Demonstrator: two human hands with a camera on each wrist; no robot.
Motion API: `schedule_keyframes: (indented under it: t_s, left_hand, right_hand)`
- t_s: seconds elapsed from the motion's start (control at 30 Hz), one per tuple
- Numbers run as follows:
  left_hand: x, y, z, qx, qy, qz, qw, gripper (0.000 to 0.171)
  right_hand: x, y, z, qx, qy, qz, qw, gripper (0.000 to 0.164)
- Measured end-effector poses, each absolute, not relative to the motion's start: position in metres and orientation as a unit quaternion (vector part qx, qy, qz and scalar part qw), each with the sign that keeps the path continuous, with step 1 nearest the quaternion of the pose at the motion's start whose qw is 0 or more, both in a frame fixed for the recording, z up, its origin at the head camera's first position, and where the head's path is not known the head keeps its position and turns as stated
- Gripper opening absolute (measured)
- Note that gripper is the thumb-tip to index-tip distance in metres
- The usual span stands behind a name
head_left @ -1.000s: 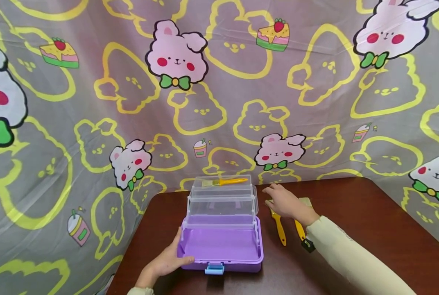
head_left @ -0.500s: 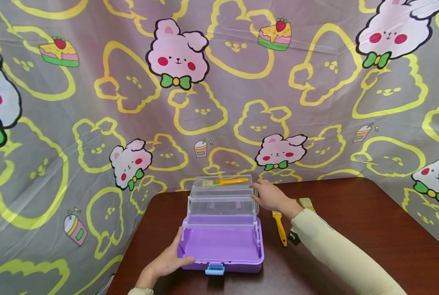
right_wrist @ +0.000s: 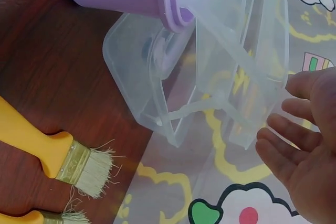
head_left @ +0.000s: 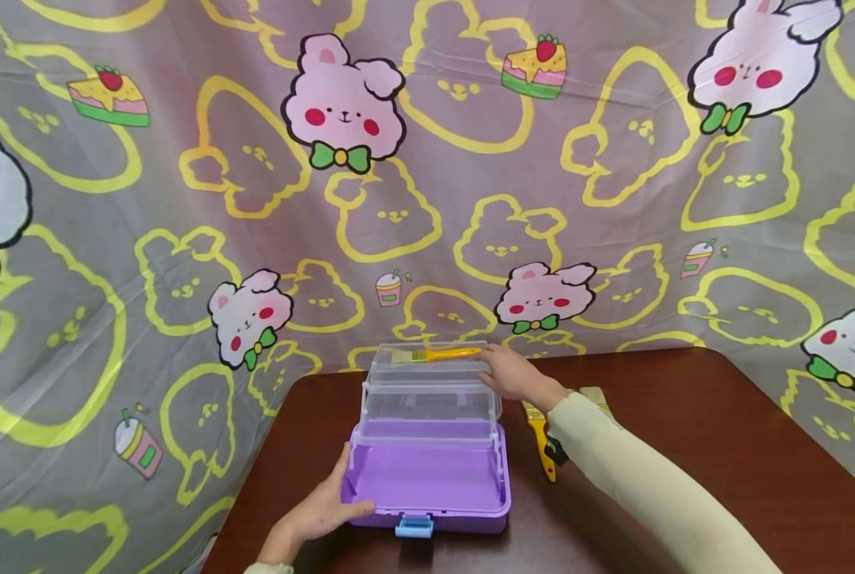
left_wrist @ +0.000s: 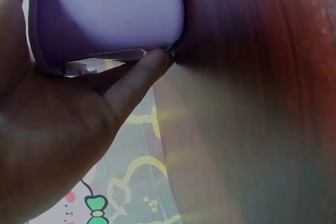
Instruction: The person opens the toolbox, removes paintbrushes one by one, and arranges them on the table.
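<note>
A purple toolbox (head_left: pixel 427 477) with a blue front latch (head_left: pixel 415 526) stands open on the table, its clear tiered trays (head_left: pixel 429 399) raised at the back. A yellow-handled paintbrush (head_left: pixel 452 353) lies across the top tray. My left hand (head_left: pixel 323 504) grips the toolbox's front left corner, thumb over the front rim and fingers along the side. At the top tray's right end is my right hand (head_left: pixel 517 373); in the right wrist view its loosely bent fingers (right_wrist: pixel 299 85) meet the tray's edge and hold nothing.
Right of the toolbox, one paintbrush (head_left: pixel 541 446) lies on the brown table (head_left: pixel 700 446). Another brush (head_left: pixel 594 396) is partly hidden under the right forearm, near a small black object (head_left: pixel 557 451). Behind the table hangs a patterned cloth (head_left: pixel 456 199).
My right hand has moved left from above the loose brushes to the top tray's right end. The left hand stays on the toolbox corner.
</note>
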State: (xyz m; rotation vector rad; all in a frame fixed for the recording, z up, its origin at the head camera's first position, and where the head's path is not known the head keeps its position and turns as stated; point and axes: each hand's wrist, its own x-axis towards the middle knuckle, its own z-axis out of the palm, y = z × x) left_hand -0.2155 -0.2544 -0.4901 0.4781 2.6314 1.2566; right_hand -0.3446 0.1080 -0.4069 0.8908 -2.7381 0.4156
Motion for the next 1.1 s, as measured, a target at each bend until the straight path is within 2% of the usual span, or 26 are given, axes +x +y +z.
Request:
schedule_keyframes:
  t_s: [0.37, 1.1]
  left_hand:
    - [-0.218, -0.257, -0.49, 0.169, 0.89, 0.415, 0.087, 0.112]
    - [-0.215, -0.256, -0.49, 0.168, 0.883, 0.429, 0.096, 0.111]
  right_hand:
    - [-0.364, 0.1, -0.411, 0.3, -0.937, 0.142, 0.106, 0.038]
    - [-0.373, 0.085, -0.407, 0.278, -0.953, 0.113, 0.028, 0.048]
